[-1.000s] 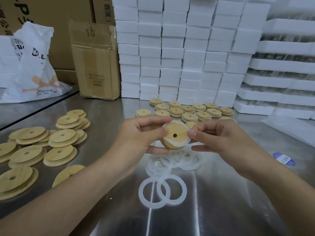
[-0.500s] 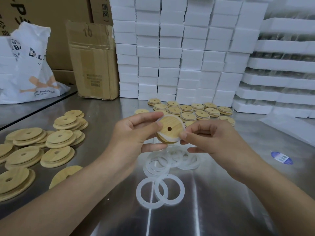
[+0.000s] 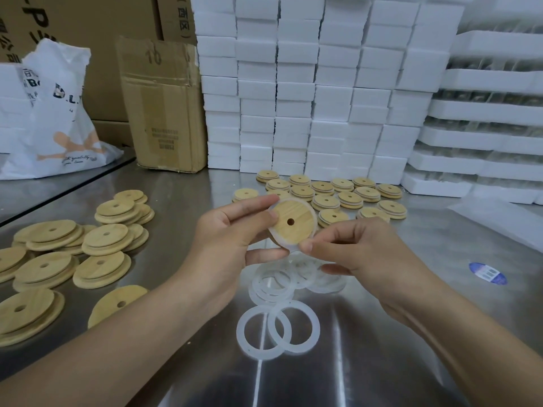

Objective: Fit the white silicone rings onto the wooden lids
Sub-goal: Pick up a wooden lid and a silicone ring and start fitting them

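The step in hand looks like seating one ring on one lid. The lid (image 3: pixel 293 221) is held up off the table (image 3: pixel 382 362), tilted toward the camera with its centre hole showing. The left hand (image 3: pixel 232 230) pinches the lid's left edge between thumb below and fingers above. The right hand (image 3: pixel 361 254) pinches the white ring (image 3: pixel 289 247) at the lid's lower right edge, thumb and forefinger pressed together on it. The ring shows round most of the rim, so it seems nearly on. Next, probably: work the pinch round the lid until the ring sits even, stretching gently so it doesn't twist. Loose rings (image 3: pixel 276 330) lie just below the lid, bare lids (image 3: pixel 102 239) well to its left, and rows of lids (image 3: pixel 326 201) just beyond it.
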